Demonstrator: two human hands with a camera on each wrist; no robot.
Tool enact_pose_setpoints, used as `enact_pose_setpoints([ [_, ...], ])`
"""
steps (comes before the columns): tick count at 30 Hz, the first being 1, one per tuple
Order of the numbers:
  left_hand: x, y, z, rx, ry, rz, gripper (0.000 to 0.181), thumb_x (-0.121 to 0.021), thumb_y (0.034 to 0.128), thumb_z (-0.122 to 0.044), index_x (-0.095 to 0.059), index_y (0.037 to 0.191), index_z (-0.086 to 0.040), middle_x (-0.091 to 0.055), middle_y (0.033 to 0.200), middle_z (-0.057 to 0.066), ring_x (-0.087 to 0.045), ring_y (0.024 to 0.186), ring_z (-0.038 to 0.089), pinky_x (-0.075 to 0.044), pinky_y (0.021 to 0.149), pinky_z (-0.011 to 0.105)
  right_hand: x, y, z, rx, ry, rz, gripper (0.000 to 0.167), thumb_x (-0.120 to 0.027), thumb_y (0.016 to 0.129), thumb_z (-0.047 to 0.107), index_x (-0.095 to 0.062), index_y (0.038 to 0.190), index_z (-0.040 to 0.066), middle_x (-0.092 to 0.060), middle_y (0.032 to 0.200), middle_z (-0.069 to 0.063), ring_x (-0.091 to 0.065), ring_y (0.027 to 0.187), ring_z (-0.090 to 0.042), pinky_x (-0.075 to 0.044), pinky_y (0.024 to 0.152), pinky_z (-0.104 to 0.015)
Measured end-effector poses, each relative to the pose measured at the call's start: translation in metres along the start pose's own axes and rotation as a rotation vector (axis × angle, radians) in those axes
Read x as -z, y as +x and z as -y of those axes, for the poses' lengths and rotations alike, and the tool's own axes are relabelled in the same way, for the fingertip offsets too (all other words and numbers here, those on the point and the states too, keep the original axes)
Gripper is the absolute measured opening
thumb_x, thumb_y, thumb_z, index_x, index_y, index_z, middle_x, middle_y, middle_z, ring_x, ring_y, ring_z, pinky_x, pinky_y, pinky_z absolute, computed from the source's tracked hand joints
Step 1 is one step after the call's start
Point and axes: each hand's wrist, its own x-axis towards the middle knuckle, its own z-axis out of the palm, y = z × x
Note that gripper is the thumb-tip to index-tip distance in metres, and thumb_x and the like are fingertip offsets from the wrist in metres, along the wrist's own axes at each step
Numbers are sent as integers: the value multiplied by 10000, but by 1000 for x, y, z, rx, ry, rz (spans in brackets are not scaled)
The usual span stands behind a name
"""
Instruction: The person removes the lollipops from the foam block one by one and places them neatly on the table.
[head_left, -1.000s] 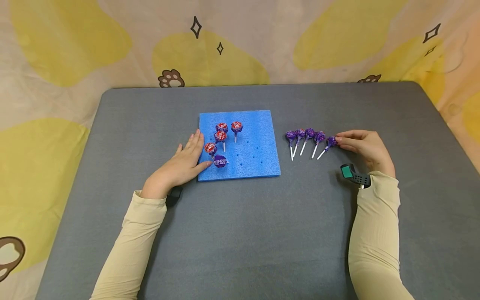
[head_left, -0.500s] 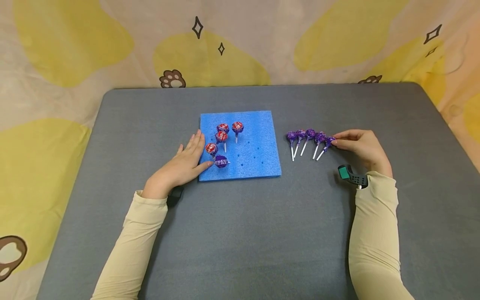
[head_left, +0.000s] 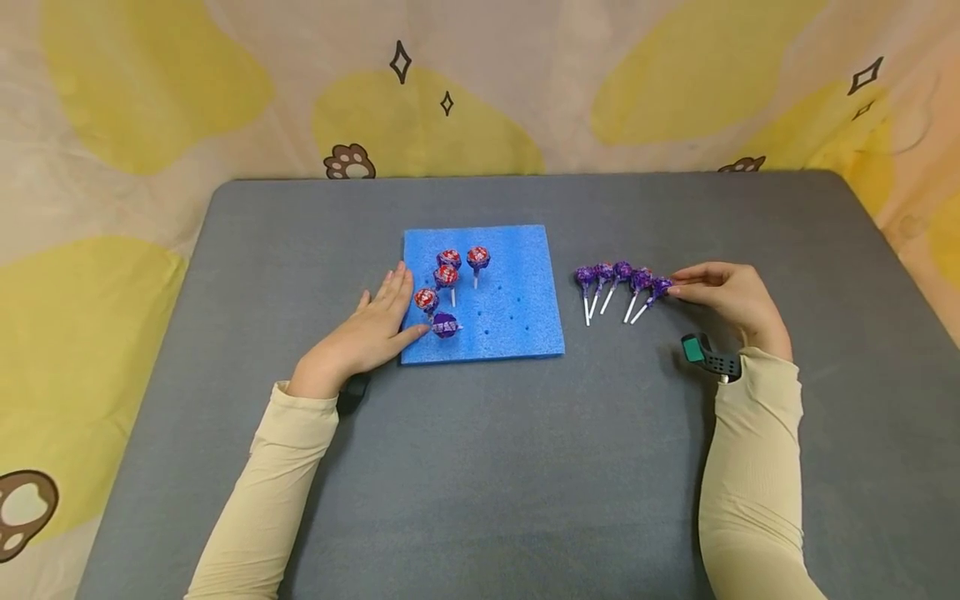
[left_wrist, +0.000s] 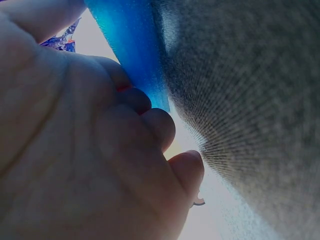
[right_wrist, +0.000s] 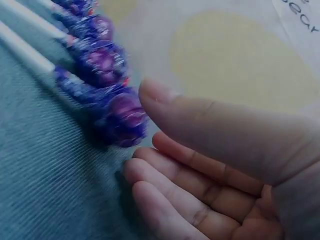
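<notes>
The purple-wrapped lollipop (head_left: 659, 287) at the right hand's fingertips lies on the tabletop (head_left: 510, 467), to the right of the blue foam board (head_left: 517, 275) and farthest from it in a row of five. Its white stick slants toward the near side. The right hand (head_left: 731, 302) is on the side of this lollipop away from the foam board. Its grip is released: the right wrist view shows thumb and fingers parted, the thumb tip at the candy's edge, though whether it touches is unclear.

Four more purple-wrapped lollipops (head_left: 622, 270) lie side by side between that one and the foam board, sticks pointing to the near side.

In the foam board, four red-topped lollipops (head_left: 478, 257) stand across the left part and far middle, and one purple lollipop (head_left: 445, 326) sits near its near left corner. Small holes (head_left: 512, 317) dot its right part.

The left hand (head_left: 367, 333) rests along the foam board's left edge, fingers straight, thumb reaching over the near left corner; its grip holds nothing.

To the right of and nearer than the foam board is a black wristband (head_left: 711, 357). Beyond the foam board hangs a yellow-patterned cloth (head_left: 570, 67).
</notes>
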Motion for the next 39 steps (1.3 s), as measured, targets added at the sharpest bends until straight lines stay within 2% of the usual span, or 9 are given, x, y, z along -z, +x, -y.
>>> enact_pose_setpoints([
  [6,-1,0,1,2,3,-4,797,-424,993,-388,64,1487,4,137,1552,140,99,1422,295,18,1102,555,-1,-8,18,39,8,-59,506,-771,793,280,-629,1136,-63,-677,847,194,-603,857,-25,-418,745,-143],
  [10,-1,-1,1,3,5,-7,793,-421,995,-384,66,1486,5,140,1551,141,96,1422,298,18,1103,553,-8,-9,34,80,73,-90,438,-774,791,230,-650,1113,-40,-687,869,158,-625,853,-38,-439,748,-146],
  [12,-1,-1,1,4,4,-7,792,-419,995,-383,66,1486,6,141,1551,141,96,1422,299,17,1104,551,-13,-9,42,116,158,-113,379,-771,793,173,-665,1091,-37,-697,869,125,-645,834,-51,-465,739,-153],
  [17,-1,-1,1,2,3,-5,787,-415,997,-386,61,1487,4,144,1550,137,101,1421,294,12,1105,549,-31,-7,60,273,516,-172,225,-727,783,-48,-695,1005,-71,-718,850,-5,-673,779,-94,-491,742,-185],
  [19,-2,-1,1,0,3,-3,787,-415,996,-390,57,1488,2,142,1552,134,102,1422,289,12,1106,548,-39,-6,67,323,599,-175,214,-710,774,-98,-697,987,-81,-719,856,-30,-676,782,-102,-488,753,-193],
  [22,-2,0,0,-3,2,-2,790,-416,995,-396,56,1490,-1,140,1554,129,102,1423,284,12,1107,545,-51,-7,77,353,593,-160,206,-712,780,-85,-697,985,-79,-717,859,-27,-676,794,-108,-492,750,-200],
  [31,-2,0,-1,2,2,-6,794,-414,994,-400,62,1489,-1,139,1554,129,102,1423,282,16,1108,542,-86,0,101,371,504,-23,204,-726,801,-12,-694,995,-65,-709,882,-31,-673,810,-133,-505,758,-218],
  [39,-1,-1,-1,-6,2,-20,786,-407,997,-400,55,1488,4,136,1552,139,100,1423,291,17,1108,542,-106,8,122,373,466,30,209,-742,794,11,-702,992,-42,-709,918,-59,-674,842,-145,-503,801,-236],
])
